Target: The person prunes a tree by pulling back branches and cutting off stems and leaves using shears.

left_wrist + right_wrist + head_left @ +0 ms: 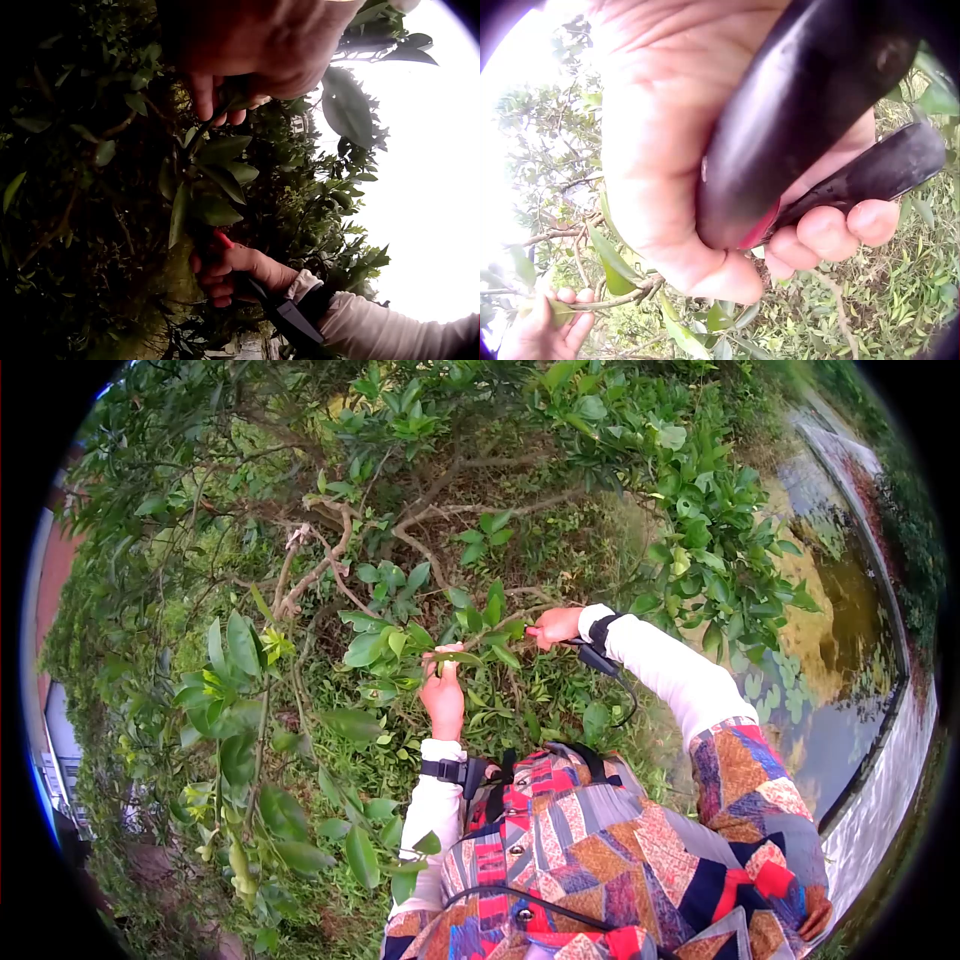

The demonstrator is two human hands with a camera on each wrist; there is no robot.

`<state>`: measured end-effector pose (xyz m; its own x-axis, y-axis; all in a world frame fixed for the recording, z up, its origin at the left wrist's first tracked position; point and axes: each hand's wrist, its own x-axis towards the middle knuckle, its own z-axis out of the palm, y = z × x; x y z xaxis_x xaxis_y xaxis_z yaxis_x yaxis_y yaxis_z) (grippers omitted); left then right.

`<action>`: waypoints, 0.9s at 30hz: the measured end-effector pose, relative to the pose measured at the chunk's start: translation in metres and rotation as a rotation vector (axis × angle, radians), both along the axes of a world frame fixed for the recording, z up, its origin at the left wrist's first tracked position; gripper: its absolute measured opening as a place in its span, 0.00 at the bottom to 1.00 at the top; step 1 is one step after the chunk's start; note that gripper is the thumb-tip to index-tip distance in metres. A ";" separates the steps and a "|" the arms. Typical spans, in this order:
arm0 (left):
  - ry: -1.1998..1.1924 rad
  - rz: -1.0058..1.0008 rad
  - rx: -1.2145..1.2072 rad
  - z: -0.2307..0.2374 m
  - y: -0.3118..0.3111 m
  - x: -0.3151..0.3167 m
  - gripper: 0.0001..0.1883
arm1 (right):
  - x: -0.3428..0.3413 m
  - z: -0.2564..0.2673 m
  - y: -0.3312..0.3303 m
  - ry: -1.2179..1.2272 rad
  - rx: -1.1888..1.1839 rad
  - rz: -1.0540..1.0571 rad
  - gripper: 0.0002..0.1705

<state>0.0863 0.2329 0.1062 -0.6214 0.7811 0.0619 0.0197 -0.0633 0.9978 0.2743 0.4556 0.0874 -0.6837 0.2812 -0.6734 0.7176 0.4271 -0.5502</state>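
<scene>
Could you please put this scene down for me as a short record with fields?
Left side: left hand holds a leafy twig
Right side: right hand grips a tool with black handles and a red part
Tool's working end: too unclear to tell
Clothing: patchwork-patterned garment, pale sleeves, a black strap at each wrist
Surroundings: branches and foliage; water toward the head view's right edge

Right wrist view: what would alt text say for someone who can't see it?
The right hand grips a black two-handled tool with a red part, its tip hidden. At lower left, the left hand holds a leafy branch, with green foliage behind.
</scene>
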 end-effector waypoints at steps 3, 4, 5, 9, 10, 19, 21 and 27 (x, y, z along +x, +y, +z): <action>0.024 -0.001 -0.051 0.006 0.000 0.002 0.08 | 0.004 -0.007 -0.003 0.070 0.015 -0.020 0.25; 0.080 -0.006 -0.137 0.006 0.000 0.004 0.09 | 0.006 -0.006 -0.011 0.087 0.093 -0.058 0.26; 0.081 -0.007 -0.134 0.006 -0.001 0.008 0.09 | 0.009 -0.005 -0.020 0.103 0.170 -0.097 0.26; 0.043 -0.021 -0.004 -0.001 -0.012 0.021 0.09 | 0.010 0.009 -0.043 0.050 0.320 -0.129 0.26; 0.107 -0.012 -0.107 0.002 -0.015 0.022 0.09 | 0.008 0.015 -0.048 0.035 0.349 -0.123 0.25; 0.352 -0.054 -0.339 0.016 -0.006 0.036 0.16 | 0.028 -0.005 -0.071 0.036 0.697 -0.172 0.17; 0.407 -0.030 -0.249 -0.003 0.003 0.036 0.14 | 0.042 -0.016 -0.064 0.156 0.859 -0.110 0.17; 0.386 -0.043 -0.199 0.030 0.022 0.031 0.10 | 0.049 -0.032 -0.025 0.325 1.060 0.008 0.16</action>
